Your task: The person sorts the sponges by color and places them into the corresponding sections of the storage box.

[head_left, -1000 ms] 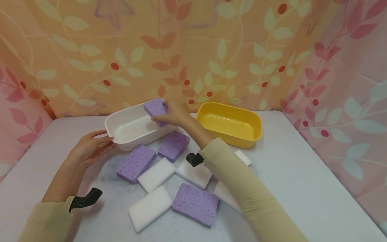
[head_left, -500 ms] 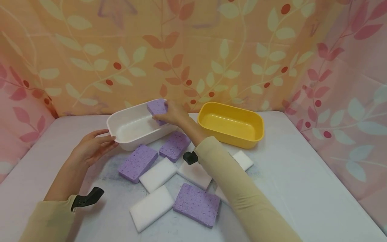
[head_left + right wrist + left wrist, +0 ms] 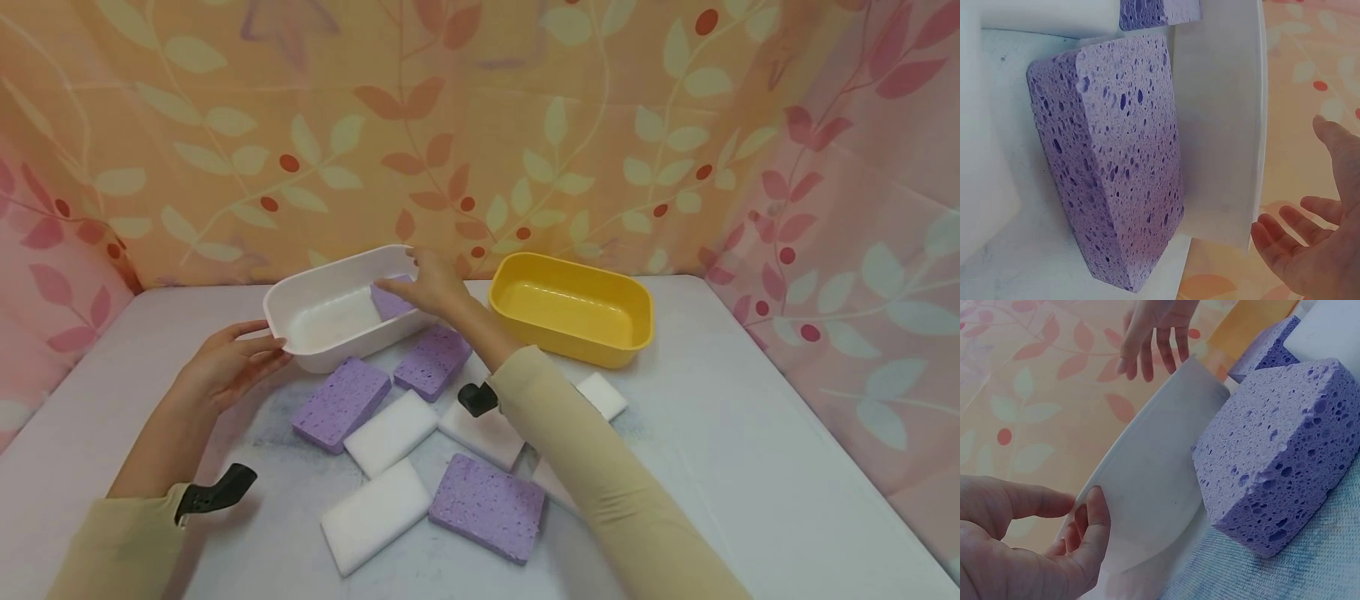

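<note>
A white plastic tub (image 3: 352, 343) stands at the back left of the table. At its left end my left hand (image 3: 228, 362) pinches the rim between thumb and fingers, as the left wrist view shows close up. Inside the tub, at its right end, lies a purple sponge (image 3: 388, 305), partly hidden by my right hand (image 3: 437, 287). That hand is over the tub's right end with its fingers spread and holding nothing; the right wrist view shows the fingers (image 3: 1304, 234) apart beside the tub's rim. Two purple sponges (image 3: 342, 404) lie just in front of the tub.
To the right stands a yellow tub (image 3: 555, 340) with nothing in it. Several white foam blocks (image 3: 375, 515) and another purple sponge (image 3: 487, 507) lie on the table's middle and front. My right sleeve (image 3: 592, 467) covers some blocks. A patterned curtain (image 3: 480, 125) hangs behind.
My right hand has let go of the purple sponge, which now lies lower, inside the white tub; its fingers have spread. The left hand keeps its place on the rim.
</note>
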{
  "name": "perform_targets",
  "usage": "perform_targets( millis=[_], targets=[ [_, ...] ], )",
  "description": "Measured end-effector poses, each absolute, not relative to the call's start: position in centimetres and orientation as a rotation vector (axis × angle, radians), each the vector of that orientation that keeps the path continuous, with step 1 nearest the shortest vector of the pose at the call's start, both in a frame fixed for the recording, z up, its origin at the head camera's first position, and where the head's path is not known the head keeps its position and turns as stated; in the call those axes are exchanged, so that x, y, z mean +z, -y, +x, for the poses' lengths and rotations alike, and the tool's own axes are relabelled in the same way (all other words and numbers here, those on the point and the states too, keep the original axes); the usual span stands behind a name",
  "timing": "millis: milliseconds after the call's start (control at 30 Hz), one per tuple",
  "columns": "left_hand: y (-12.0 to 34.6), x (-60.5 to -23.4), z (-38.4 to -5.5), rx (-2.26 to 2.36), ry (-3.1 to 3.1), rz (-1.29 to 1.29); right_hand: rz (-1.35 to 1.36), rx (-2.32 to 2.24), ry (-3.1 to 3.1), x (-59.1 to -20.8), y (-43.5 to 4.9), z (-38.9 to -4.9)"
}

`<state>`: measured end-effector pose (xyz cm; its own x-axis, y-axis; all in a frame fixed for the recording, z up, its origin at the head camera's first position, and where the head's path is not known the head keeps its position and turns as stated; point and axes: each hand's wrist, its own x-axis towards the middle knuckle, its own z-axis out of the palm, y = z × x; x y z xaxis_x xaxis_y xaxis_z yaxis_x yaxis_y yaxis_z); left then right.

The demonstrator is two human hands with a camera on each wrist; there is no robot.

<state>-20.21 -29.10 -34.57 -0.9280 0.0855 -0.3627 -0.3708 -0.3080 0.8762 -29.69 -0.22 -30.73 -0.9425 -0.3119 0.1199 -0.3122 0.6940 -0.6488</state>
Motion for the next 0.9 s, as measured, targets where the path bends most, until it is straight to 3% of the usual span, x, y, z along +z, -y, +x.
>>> perform_targets(
  millis=[900],
  targets=[
    [29.1, -34.6, -20.1, 2.282, -1.665, -0.367, 0.767, 1.212, 2.797, -30.5, -3.8, -25.9]
  ],
)
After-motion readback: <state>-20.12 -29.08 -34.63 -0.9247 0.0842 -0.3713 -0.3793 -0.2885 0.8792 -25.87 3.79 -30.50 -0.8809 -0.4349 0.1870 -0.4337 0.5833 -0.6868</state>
